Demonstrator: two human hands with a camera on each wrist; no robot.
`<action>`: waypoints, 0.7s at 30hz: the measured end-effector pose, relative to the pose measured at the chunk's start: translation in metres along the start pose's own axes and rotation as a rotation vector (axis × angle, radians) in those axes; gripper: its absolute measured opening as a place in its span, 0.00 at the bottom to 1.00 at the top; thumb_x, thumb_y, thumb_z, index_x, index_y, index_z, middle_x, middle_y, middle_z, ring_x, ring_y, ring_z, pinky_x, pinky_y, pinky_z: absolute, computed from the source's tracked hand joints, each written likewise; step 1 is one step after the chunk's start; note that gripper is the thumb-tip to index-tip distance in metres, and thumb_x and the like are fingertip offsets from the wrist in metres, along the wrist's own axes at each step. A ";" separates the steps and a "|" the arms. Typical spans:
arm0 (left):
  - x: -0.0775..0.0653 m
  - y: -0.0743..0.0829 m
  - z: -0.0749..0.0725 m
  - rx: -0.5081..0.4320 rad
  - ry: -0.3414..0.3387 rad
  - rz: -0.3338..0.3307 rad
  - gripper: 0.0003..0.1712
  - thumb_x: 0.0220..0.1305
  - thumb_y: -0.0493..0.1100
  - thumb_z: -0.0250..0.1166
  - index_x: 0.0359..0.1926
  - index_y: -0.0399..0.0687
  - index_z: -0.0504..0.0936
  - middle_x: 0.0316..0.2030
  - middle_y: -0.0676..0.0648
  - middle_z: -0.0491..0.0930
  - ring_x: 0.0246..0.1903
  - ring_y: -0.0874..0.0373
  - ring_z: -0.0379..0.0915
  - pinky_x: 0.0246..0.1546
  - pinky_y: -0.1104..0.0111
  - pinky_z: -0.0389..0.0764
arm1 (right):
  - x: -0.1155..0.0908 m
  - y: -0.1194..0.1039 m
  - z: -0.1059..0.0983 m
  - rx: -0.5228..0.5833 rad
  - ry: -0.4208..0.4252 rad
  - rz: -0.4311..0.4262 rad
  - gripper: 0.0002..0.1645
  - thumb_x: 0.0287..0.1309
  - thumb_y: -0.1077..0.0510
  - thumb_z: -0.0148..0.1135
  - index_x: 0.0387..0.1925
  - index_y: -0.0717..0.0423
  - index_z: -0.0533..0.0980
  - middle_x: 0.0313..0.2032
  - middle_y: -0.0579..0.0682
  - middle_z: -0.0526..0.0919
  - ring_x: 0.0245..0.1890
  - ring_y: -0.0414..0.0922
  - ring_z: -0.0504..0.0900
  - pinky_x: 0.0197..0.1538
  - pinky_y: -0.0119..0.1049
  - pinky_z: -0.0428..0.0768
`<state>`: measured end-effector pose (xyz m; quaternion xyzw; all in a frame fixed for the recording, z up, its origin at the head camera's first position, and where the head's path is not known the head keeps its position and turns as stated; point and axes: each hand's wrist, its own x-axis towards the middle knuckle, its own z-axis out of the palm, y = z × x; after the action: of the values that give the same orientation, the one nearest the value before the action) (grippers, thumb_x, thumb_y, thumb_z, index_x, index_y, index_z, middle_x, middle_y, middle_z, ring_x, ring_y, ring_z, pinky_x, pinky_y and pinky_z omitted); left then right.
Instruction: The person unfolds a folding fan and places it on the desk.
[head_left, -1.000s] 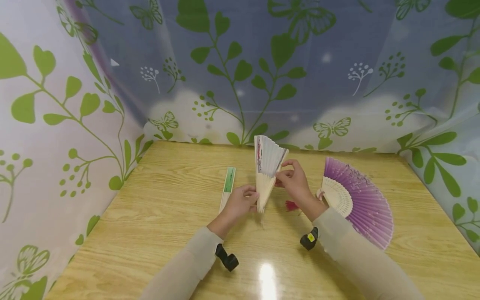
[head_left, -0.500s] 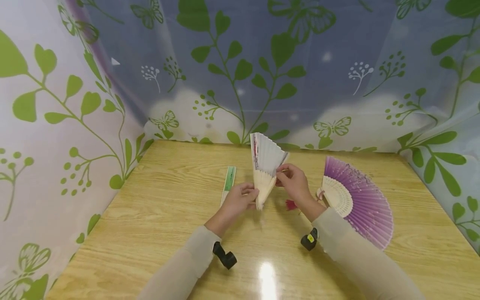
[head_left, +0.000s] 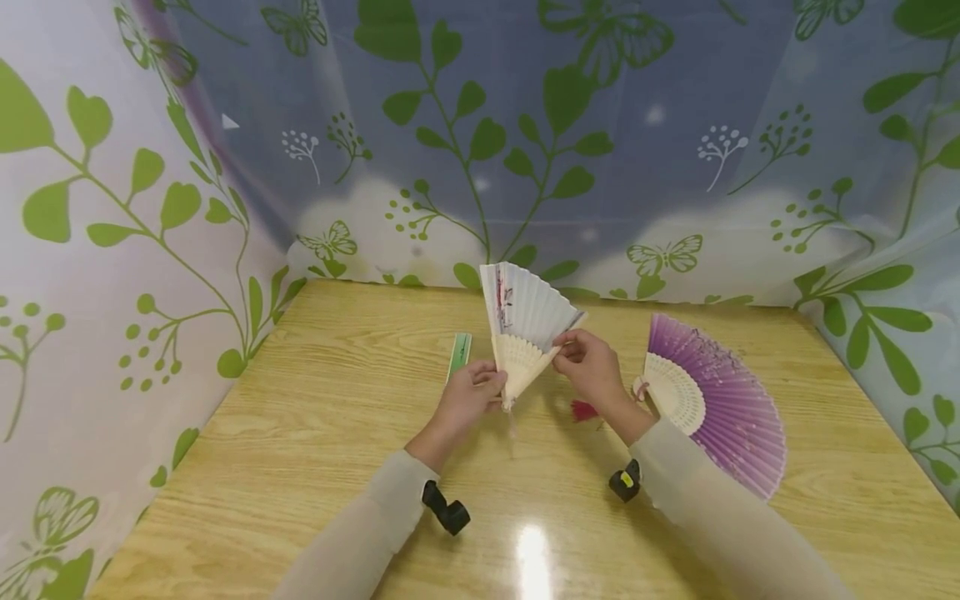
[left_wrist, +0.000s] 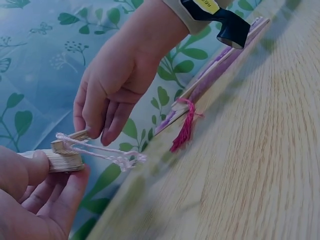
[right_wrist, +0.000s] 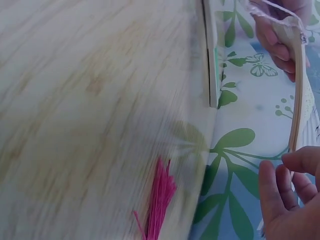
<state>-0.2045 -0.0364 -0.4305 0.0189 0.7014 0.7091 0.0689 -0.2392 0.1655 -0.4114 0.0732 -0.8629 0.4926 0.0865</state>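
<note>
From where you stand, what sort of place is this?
Perhaps an indoor recording booth: leaf-printed hangings on three sides, a wood-grain table between them, and a black camera on each of the person's wrists.

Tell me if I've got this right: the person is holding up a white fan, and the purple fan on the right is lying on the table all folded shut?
Not quite: the purple fan isn't folded shut. The head view shows it spread wide open on the table, on the right. The white fan is indeed being held up.
</note>
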 end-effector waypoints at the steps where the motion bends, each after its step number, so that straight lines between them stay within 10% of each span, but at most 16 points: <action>1: 0.000 0.000 -0.001 0.002 0.009 0.004 0.18 0.72 0.38 0.57 0.56 0.30 0.73 0.45 0.39 0.77 0.37 0.60 0.76 0.40 0.66 0.83 | -0.001 0.000 -0.001 -0.032 0.003 -0.026 0.10 0.54 0.68 0.62 0.40 0.62 0.79 0.32 0.57 0.84 0.32 0.48 0.84 0.38 0.36 0.81; 21: 0.004 -0.003 -0.010 -0.027 0.021 0.009 0.16 0.70 0.35 0.58 0.54 0.29 0.75 0.41 0.42 0.79 0.34 0.62 0.77 0.41 0.67 0.82 | -0.008 0.008 -0.004 -0.478 0.062 -0.315 0.08 0.52 0.58 0.73 0.35 0.57 0.85 0.34 0.53 0.80 0.36 0.51 0.78 0.39 0.48 0.78</action>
<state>-0.2096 -0.0455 -0.4344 0.0138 0.6925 0.7189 0.0583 -0.2328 0.1737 -0.4183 0.1686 -0.9295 0.2576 0.2032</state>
